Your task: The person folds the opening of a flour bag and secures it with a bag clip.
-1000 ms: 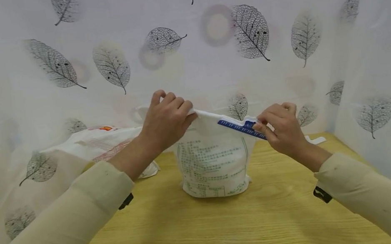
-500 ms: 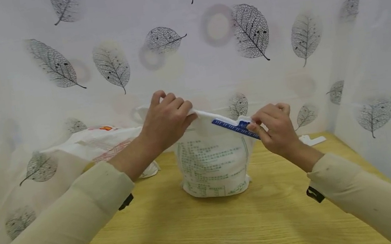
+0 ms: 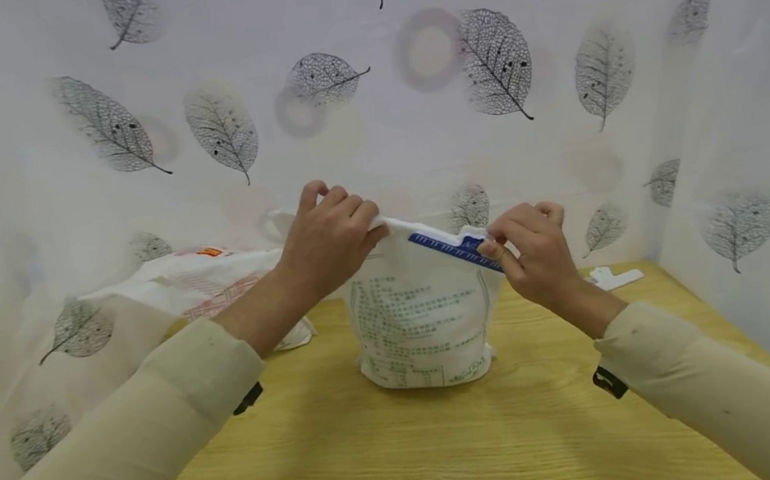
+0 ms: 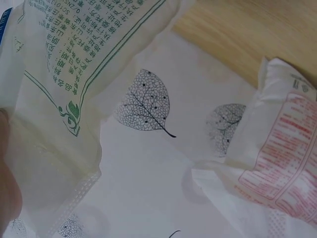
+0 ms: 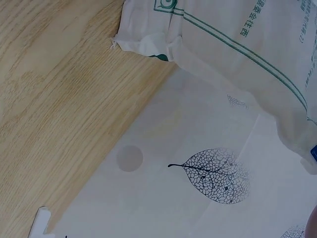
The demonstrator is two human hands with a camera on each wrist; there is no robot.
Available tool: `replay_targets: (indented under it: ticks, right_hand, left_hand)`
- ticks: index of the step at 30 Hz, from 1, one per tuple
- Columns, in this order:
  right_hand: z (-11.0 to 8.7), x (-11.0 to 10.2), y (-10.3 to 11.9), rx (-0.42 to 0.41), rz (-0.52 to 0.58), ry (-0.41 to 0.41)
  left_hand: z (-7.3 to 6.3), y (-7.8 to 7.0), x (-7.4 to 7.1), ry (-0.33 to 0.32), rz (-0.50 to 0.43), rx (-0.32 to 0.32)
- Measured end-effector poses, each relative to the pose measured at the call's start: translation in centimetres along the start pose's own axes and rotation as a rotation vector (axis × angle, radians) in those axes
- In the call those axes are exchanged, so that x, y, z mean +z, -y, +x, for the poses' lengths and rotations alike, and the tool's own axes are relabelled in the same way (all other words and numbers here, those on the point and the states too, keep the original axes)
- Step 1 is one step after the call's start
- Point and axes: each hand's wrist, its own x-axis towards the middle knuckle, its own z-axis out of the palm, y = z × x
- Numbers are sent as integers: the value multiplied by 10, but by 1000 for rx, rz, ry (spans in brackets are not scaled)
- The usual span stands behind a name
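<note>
A white bag with green print (image 3: 420, 326) stands upright on the table, its top edge pulled up on a slant. My left hand (image 3: 332, 235) pinches that top edge at its left part, fingers curled over it. Along the right part of the edge lies a blue and white bag-sealing clip (image 3: 449, 249). My right hand (image 3: 532, 251) pinches the clip near its right end, thumb towards me. The left wrist view has the bag's upper corner (image 4: 59, 148) beside the left fingers (image 4: 7, 183). How far the clip reaches under my hands is hidden.
Behind my left forearm lies a second white bag with red print (image 3: 227, 284). A small white plastic piece (image 3: 615, 277) lies at the back right of the wooden table (image 3: 418, 459). A leaf-patterned curtain (image 3: 370, 142) hangs behind and at both sides.
My right hand has moved left, and the blue part of the clip has slid left along the bag's top edge towards my left hand. The left hand has stayed in place.
</note>
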Motion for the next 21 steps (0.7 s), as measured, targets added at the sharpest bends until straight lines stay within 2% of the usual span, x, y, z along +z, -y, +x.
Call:
replay_targets:
  ticks: [8, 12, 21]
  right_hand:
    - [7, 7, 6, -15, -1, -14]
    - [10, 11, 9, -19, 21, -42]
    - [13, 15, 11, -19, 29, -33]
  left_hand:
    - [-1, 0, -1, 25, -8, -1]
    - [-1, 0, -1, 22, -13, 11]
    - [-1, 1, 0, 6, -34, 22]
